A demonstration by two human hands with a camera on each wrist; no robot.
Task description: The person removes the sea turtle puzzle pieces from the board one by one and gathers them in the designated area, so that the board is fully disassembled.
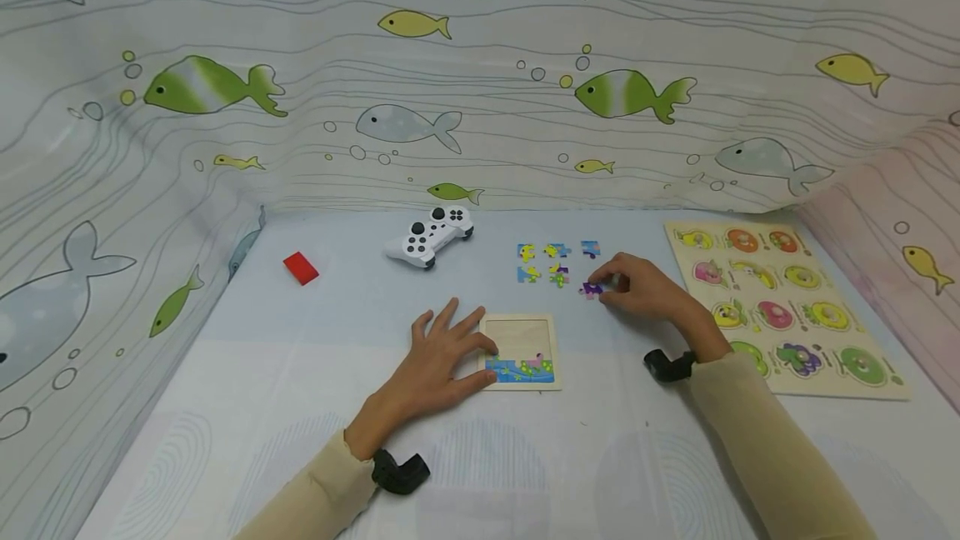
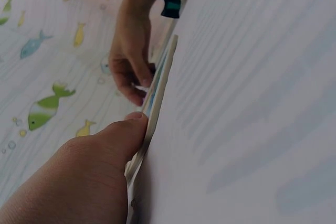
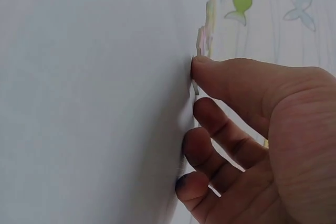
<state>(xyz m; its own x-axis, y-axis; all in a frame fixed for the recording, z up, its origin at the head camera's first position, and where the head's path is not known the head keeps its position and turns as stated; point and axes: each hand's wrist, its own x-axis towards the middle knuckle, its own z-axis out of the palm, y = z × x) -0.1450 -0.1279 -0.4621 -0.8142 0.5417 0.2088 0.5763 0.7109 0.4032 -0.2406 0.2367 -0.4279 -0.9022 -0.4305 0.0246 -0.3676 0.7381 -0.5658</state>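
My left hand [image 1: 438,361] lies with fingers spread at the left edge of a small wooden puzzle tray [image 1: 557,352]. Its thumb touches the frame, also visible edge-on as the tray [image 2: 164,77] in the left wrist view. Joined blue and green pieces [image 1: 517,371] fill the tray's lower part; bare wood shows above. Farther right, my right hand [image 1: 637,286] pinches a purple puzzle piece [image 1: 589,291] at the table surface between thumb and fingers. Several loose puzzle pieces [image 1: 557,251] lie in two rows just left of and beyond that hand.
A white game controller [image 1: 433,237] sits behind the tray to the left. Farther left is a red rectangular piece [image 1: 301,268]. A large wooden fruit board [image 1: 825,340] lies at the right, partly behind the right forearm. Fish-printed cloth walls [image 1: 480,73] surround the table.
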